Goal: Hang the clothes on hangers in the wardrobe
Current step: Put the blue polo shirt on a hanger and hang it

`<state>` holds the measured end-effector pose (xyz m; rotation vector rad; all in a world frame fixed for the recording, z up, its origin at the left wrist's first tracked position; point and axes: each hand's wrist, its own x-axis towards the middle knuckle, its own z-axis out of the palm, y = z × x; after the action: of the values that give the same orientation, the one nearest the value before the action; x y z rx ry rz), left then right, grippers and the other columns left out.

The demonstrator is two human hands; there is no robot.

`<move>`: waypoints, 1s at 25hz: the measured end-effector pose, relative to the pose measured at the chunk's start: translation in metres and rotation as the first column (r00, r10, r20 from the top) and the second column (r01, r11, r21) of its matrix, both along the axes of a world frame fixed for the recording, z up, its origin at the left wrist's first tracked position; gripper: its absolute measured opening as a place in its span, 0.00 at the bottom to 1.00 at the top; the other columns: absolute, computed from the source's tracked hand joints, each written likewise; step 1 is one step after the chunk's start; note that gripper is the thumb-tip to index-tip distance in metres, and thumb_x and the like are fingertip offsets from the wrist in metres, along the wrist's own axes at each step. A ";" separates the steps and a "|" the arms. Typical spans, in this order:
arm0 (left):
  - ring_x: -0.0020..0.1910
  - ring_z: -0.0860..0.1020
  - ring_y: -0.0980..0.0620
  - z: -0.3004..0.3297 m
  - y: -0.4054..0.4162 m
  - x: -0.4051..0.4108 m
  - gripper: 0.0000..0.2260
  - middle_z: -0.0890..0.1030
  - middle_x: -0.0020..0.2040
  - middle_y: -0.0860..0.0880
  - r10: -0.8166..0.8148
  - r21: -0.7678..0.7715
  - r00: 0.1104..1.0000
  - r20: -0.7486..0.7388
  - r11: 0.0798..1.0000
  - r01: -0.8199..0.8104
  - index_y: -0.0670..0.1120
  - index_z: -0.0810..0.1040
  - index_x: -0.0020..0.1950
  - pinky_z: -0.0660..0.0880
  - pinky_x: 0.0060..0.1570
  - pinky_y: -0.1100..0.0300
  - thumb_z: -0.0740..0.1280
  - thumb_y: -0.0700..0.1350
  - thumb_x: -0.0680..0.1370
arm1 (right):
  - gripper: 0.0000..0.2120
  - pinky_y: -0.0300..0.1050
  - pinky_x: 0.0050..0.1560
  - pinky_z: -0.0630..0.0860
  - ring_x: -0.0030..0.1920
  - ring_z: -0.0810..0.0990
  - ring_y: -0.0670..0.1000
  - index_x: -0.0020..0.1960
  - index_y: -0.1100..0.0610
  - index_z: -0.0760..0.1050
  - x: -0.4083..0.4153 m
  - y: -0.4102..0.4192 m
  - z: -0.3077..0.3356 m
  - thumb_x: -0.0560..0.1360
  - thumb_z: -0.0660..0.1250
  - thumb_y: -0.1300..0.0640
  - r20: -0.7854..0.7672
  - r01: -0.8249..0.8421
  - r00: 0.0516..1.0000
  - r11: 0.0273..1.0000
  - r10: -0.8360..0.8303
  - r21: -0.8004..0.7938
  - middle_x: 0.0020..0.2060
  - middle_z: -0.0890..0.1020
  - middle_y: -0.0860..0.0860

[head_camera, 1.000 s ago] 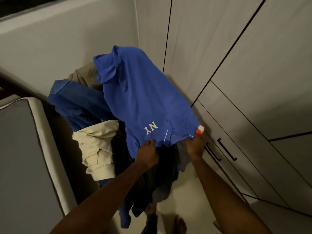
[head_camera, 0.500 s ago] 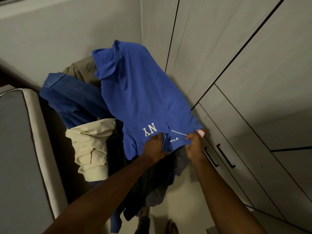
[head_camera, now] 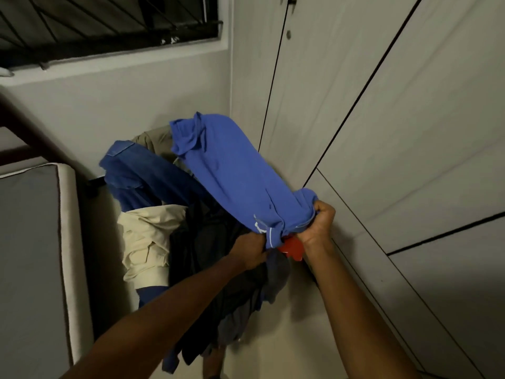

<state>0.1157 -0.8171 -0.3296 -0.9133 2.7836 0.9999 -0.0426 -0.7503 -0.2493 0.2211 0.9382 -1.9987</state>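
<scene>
Mattress (head_camera: 32, 242) seen at left. Clothes pile (head_camera: 169, 242) heaped beside it, blue polo shirt (head_camera: 232, 176) draped on top. Shirt's bunched edge is gripped by left hand (head_camera: 251, 251) and right hand (head_camera: 318, 224). Wardrobe doors (head_camera: 382, 132) seen closed at right.

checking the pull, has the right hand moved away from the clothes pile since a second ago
Yes. The right hand has pulled the blue shirt rightward off the clothes pile, toward the wardrobe; the shirt edge is now bunched in it.
</scene>
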 end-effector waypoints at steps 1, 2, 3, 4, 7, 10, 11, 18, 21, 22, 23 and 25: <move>0.46 0.80 0.34 0.012 0.005 0.003 0.17 0.82 0.47 0.35 -0.047 0.009 0.999 0.020 0.999 0.046 0.37 0.79 0.49 0.69 0.41 0.51 0.64 0.52 0.78 | 0.22 0.44 0.41 0.74 0.35 0.70 0.54 0.33 0.52 0.59 0.002 0.003 0.017 0.51 0.71 0.62 -0.032 0.008 0.999 1.000 -0.007 0.022 0.33 0.67 0.51; 0.45 0.80 0.33 0.026 0.012 0.008 0.17 0.81 0.46 0.34 -0.074 0.017 0.997 0.032 0.997 0.074 0.36 0.79 0.48 0.68 0.40 0.51 0.63 0.51 0.78 | 0.19 0.44 0.41 0.74 0.35 0.69 0.54 0.34 0.52 0.57 0.007 0.010 0.040 0.55 0.67 0.62 -0.063 -0.003 0.998 1.000 0.003 0.001 0.34 0.65 0.51; 0.43 0.79 0.33 0.043 0.021 0.013 0.17 0.81 0.44 0.33 -0.106 0.012 0.994 0.019 0.994 0.106 0.35 0.78 0.46 0.66 0.38 0.52 0.62 0.49 0.76 | 0.15 0.44 0.40 0.75 0.35 0.70 0.54 0.34 0.52 0.58 0.014 0.017 0.062 0.58 0.63 0.63 -0.080 -0.011 0.997 1.000 0.012 0.005 0.34 0.66 0.51; 0.41 0.79 0.33 0.058 0.028 0.017 0.16 0.80 0.42 0.31 -0.124 0.008 0.992 0.007 0.992 0.123 0.33 0.78 0.43 0.64 0.37 0.53 0.62 0.47 0.74 | 0.11 0.43 0.39 0.77 0.34 0.71 0.54 0.33 0.52 0.59 0.021 0.024 0.083 0.61 0.60 0.63 -0.086 -0.009 0.996 1.000 0.008 -0.008 0.33 0.67 0.51; 0.40 0.78 0.33 0.107 0.055 0.030 0.15 0.80 0.41 0.30 -0.168 -0.043 0.986 -0.022 0.985 0.167 0.31 0.77 0.41 0.62 0.37 0.53 0.60 0.44 0.69 | 0.13 0.39 0.32 0.74 0.28 0.69 0.51 0.30 0.53 0.59 0.040 0.049 0.135 0.69 0.53 0.66 -0.103 -0.022 0.995 0.998 0.015 -0.065 0.28 0.66 0.50; 0.41 0.78 0.34 0.153 0.093 0.043 0.18 0.80 0.43 0.32 -0.204 -0.079 0.975 -0.092 0.977 0.197 0.33 0.78 0.42 0.71 0.39 0.46 0.60 0.48 0.70 | 0.15 0.38 0.31 0.71 0.27 0.68 0.50 0.28 0.53 0.61 0.056 0.079 0.179 0.72 0.53 0.65 -0.144 -0.075 0.988 0.979 0.048 -0.187 0.27 0.66 0.50; 0.41 0.78 0.36 0.165 0.106 0.045 0.21 0.80 0.42 0.34 -0.198 -0.053 0.971 -0.136 0.980 0.193 0.34 0.78 0.42 0.72 0.41 0.45 0.59 0.53 0.72 | 0.13 0.39 0.32 0.71 0.28 0.68 0.50 0.28 0.53 0.63 0.061 0.087 0.191 0.70 0.56 0.64 -0.181 -0.102 0.981 0.972 0.064 -0.210 0.27 0.67 0.50; 0.44 0.82 0.46 0.261 0.198 0.081 0.11 0.82 0.51 0.44 -0.152 0.227 0.955 -0.256 0.950 0.212 0.40 0.78 0.60 0.82 0.40 0.57 0.66 0.45 0.82 | 0.18 0.45 0.38 0.76 0.30 0.79 0.50 0.33 0.55 0.82 0.101 0.158 0.255 0.79 0.63 0.58 -0.347 -0.197 0.927 0.973 0.144 -0.122 0.33 0.79 0.53; 0.55 0.83 0.41 0.289 0.235 0.097 0.14 0.81 0.61 0.41 -0.128 0.425 0.976 -0.177 0.884 0.193 0.40 0.77 0.65 0.85 0.44 0.53 0.68 0.44 0.82 | 0.14 0.48 0.46 0.82 0.41 0.85 0.53 0.55 0.60 0.83 0.116 0.192 0.260 0.76 0.74 0.51 -0.355 -0.233 0.917 0.966 0.181 -0.110 0.43 0.84 0.55; 0.57 0.82 0.40 0.300 0.245 0.106 0.15 0.81 0.61 0.40 -0.162 0.474 0.982 -0.102 0.860 0.191 0.38 0.78 0.64 0.85 0.48 0.51 0.70 0.46 0.81 | 0.26 0.50 0.54 0.81 0.48 0.84 0.55 0.64 0.61 0.80 0.120 0.203 0.260 0.71 0.79 0.49 -0.389 -0.263 0.898 0.959 0.204 -0.103 0.48 0.84 0.55; 0.58 0.82 0.40 0.313 0.253 0.116 0.16 0.82 0.60 0.38 -0.218 0.524 0.976 -0.025 0.828 0.199 0.36 0.78 0.62 0.84 0.52 0.49 0.71 0.46 0.81 | 0.36 0.54 0.63 0.78 0.55 0.82 0.57 0.71 0.61 0.75 0.123 0.214 0.261 0.69 0.81 0.47 -0.431 -0.263 0.879 0.961 0.206 -0.079 0.54 0.83 0.57; 0.60 0.83 0.39 0.339 0.259 0.136 0.16 0.83 0.59 0.36 -0.373 0.609 0.925 0.078 0.752 0.252 0.33 0.80 0.61 0.83 0.55 0.52 0.70 0.45 0.81 | 0.37 0.62 0.72 0.71 0.63 0.78 0.61 0.72 0.59 0.75 0.132 0.242 0.263 0.68 0.82 0.46 -0.527 -0.260 0.831 0.962 0.177 -0.088 0.60 0.80 0.59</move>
<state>0.2517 -0.5583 0.0095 -0.4022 2.1300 1.4838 0.0897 -0.5082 0.0138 -0.5214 1.0690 -1.9319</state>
